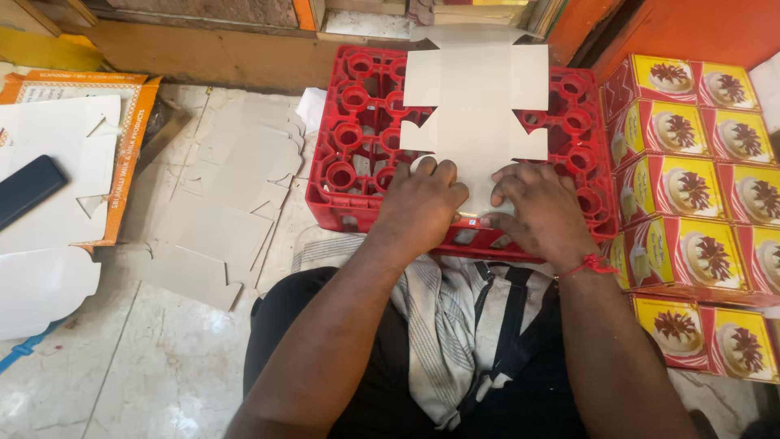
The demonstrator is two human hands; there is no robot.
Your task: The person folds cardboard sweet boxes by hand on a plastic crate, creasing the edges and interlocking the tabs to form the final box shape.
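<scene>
One red crate (357,154) sits at twelve o'clock with one flat cardboard cutout (475,97) on it. One dark phone (28,191) lies at nine o'clock. Five rows of yellow-and-red boxes (691,187) stack at three o'clock.
</scene>
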